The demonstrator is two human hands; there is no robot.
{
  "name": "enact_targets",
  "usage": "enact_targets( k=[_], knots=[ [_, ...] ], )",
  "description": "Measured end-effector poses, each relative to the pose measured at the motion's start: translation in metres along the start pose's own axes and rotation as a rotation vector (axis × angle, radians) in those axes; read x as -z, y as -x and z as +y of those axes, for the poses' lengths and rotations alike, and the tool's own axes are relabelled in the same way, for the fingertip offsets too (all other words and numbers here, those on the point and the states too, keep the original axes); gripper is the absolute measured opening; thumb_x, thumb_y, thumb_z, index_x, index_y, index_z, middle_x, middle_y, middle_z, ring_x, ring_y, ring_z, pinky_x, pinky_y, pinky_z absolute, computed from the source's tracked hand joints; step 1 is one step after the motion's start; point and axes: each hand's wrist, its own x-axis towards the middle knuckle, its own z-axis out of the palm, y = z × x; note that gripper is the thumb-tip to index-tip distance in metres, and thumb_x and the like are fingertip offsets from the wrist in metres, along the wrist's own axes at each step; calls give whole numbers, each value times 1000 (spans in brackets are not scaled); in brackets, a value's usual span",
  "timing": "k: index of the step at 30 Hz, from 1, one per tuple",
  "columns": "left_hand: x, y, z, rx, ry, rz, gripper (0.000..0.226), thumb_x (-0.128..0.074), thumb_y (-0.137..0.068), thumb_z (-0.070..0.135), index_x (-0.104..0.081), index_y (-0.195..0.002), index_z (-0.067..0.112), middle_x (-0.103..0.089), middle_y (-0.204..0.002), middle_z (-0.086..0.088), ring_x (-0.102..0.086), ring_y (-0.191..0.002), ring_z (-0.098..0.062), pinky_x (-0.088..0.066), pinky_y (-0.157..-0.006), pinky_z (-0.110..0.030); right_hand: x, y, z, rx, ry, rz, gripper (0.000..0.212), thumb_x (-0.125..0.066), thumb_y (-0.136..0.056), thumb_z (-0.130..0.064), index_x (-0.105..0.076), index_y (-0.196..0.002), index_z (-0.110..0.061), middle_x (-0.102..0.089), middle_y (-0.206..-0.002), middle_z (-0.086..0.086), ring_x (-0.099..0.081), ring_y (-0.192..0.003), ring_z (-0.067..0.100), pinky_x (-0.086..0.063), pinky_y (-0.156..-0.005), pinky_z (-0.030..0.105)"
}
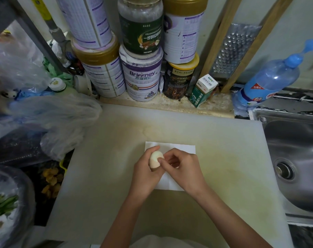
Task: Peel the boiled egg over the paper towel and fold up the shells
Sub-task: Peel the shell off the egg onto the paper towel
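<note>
A pale boiled egg [155,159] is held above a white paper towel [179,148] that lies flat on a large pale cutting board [116,158]. My left hand [145,169] grips the egg from the left and below, fingers curled round it. My right hand [180,165] sits just to the egg's right, its thumb and fingertips pinching at the shell on the egg's right side. Both hands cover much of the towel's middle. No loose shell pieces are visible on the towel.
Stacked tins and jars [141,76] and a small green carton [202,90] line the back ledge. A blue bottle [266,83] and steel sink [295,158] are at the right. Plastic bags [50,122] crowd the left, and a metal grater [232,51] leans on the wall.
</note>
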Motion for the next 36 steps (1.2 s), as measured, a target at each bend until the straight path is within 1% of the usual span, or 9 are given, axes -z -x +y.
enact_targets(
  k=[5,8,12,14,18,21,24,28,36],
  knots=[
    [-1,2,1,-49,-79,46,43,-72,-76,8,-59,-103,38,-66,-90,17,-58,-75,11,-43,-62,-3,0,0,1,57,72,13,12,-68,-81,-23,-64,-78,-12,-69,-70,-4,-64,-66,6,-54,-66,25],
    [-1,2,2,-63,-113,54,40,-74,-75,11,-61,-101,38,-66,-85,16,-57,-71,10,-42,-61,-4,1,0,0,38,22,2,10,-69,-80,-19,-63,-76,-12,-67,-69,-5,-63,-66,5,-54,-66,20],
    [-1,2,1,-56,-142,62,36,-74,-74,19,-62,-103,37,-65,-81,15,-56,-69,9,-42,-61,-5,2,0,2,-82,-103,18,11,-71,-79,-14,-63,-72,-12,-67,-66,-5,-62,-63,2,-50,-63,14],
    [-2,1,-1,-57,-172,62,37,-74,-74,20,-63,-106,35,-66,-85,13,-57,-71,7,-43,-63,-6,2,1,3,-144,-150,24,11,-71,-80,-13,-64,-71,-14,-67,-66,-7,-62,-62,1,-48,-62,11],
    [-6,0,-4,-66,-257,59,41,-73,-77,18,-63,-115,27,-68,-107,8,-63,-93,-8,-52,-80,-25,-1,2,7,-217,-158,71,11,-71,-80,-13,-66,-70,-16,-67,-65,-10,-61,-61,-1,-46,-61,9],
    [-9,-2,-4,-80,-301,54,42,-73,-77,19,-62,-117,26,-67,-110,5,-63,-96,-13,-52,-85,-32,-4,5,10,-241,-157,120,12,-72,-80,-15,-66,-68,-16,-67,-64,-11,-61,-60,-1,-47,-61,10],
    [-11,-4,-5,-92,-357,50,40,-72,-78,21,-62,-117,26,-67,-109,2,-62,-96,-15,-50,-83,-28,-5,7,14,-266,-171,159,13,-72,-80,-16,-67,-67,-17,-67,-63,-12,-62,-61,0,-49,-63,14],
    [-14,-5,-3,-140,-447,38,35,-69,-80,23,-61,-115,28,-66,-103,1,-60,-88,-13,-40,-71,-16,-5,9,17,-313,-215,196,15,-72,-79,-15,-66,-65,-16,-68,-62,-9,-64,-63,5,-52,-66,20],
    [-12,-11,1,-217,-534,27,31,-69,-80,23,-62,-109,28,-63,-99,2,-50,-77,-8,-33,-63,-15,-4,2,17,-431,-343,211,14,-71,-79,-12,-68,-65,-10,-71,-68,1,-69,-72,22,-56,-79,42]
  ],
)
